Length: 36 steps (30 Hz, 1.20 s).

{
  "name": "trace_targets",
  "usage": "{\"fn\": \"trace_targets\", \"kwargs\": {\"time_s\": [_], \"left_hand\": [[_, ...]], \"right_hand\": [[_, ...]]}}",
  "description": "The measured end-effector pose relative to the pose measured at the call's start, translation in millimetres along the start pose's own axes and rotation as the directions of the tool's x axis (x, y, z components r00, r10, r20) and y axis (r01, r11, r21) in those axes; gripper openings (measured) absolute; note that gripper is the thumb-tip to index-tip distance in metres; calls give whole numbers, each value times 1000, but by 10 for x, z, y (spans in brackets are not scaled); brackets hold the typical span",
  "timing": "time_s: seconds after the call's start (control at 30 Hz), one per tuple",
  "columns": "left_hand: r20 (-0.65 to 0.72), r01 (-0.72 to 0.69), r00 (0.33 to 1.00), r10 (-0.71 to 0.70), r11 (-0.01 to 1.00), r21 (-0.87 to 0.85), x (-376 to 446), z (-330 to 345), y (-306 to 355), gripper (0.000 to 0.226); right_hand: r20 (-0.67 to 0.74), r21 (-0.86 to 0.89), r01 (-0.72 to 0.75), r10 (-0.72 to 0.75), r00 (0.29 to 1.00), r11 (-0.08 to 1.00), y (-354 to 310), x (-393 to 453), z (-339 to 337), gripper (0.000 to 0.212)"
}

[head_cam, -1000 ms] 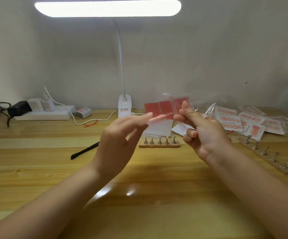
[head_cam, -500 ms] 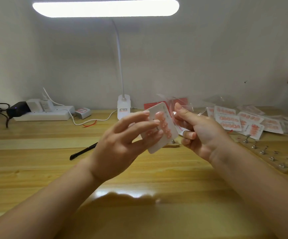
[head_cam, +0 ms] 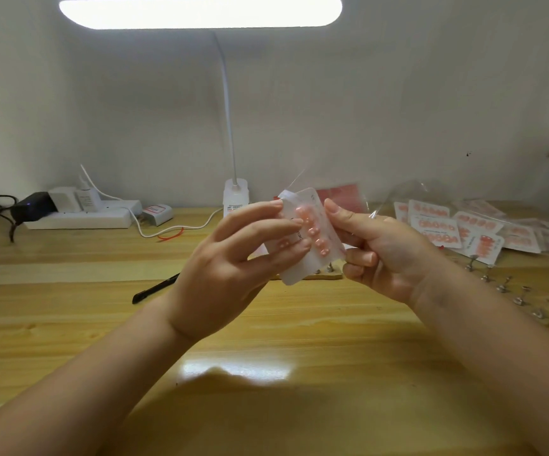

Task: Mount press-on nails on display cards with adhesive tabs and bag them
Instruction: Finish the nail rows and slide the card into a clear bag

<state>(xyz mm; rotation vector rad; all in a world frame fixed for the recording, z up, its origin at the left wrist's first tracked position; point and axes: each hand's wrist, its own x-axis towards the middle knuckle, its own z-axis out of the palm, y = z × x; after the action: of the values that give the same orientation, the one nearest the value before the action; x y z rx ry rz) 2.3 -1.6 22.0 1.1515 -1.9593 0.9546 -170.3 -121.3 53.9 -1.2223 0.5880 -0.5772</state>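
A white display card (head_cam: 312, 238) with a row of pink press-on nails is held up in the air above the desk, tilted. My left hand (head_cam: 233, 261) holds its left edge with curled fingers lying across its face. My right hand (head_cam: 381, 251) pinches a clear plastic bag (head_cam: 299, 182) at the card's right edge; the bag's thin film sticks up behind the card. Whether the card is partly inside the bag I cannot tell. A pile of bagged nail cards (head_cam: 457, 232) lies at the right back of the desk.
A wooden nail stand (head_cam: 329, 274) sits on the wooden desk (head_cam: 69, 307) behind my hands, and a second stand with metal pegs (head_cam: 510, 291) lies at the right. A black pen (head_cam: 154, 289), a lamp base (head_cam: 235, 197) and a power strip (head_cam: 82, 217) are further left.
My left hand has brought the nail card up from the desk and against the bag in my right hand; the card now stands steeper and closer to the right thumb.
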Motion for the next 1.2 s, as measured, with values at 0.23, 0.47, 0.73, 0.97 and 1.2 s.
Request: {"fn": "trace_targets", "kwargs": {"time_s": [0.23,0.47,0.73,0.97,1.2], "left_hand": [[-52,57,997,-54,997,58,-15,26,31,20],[-137,106,987,-89,987,122,-10,24,21,30],[-156,175,974,-166,984,45,-3,33,58,10],[-48,66,997,-55,968,243,22,-12,30,14],[-15,54,999,-52,994,96,-10,2,8,12]], "right_hand": [[25,-45,-19,20,999,999,68,-12,64,20],[85,118,-98,89,992,988,165,-20,160,20],[105,93,0,-10,994,996,225,-77,262,22],[-47,-11,13,-14,999,1000,218,-6,172,49],[67,-165,120,-110,992,979,241,29,122,64]]}}
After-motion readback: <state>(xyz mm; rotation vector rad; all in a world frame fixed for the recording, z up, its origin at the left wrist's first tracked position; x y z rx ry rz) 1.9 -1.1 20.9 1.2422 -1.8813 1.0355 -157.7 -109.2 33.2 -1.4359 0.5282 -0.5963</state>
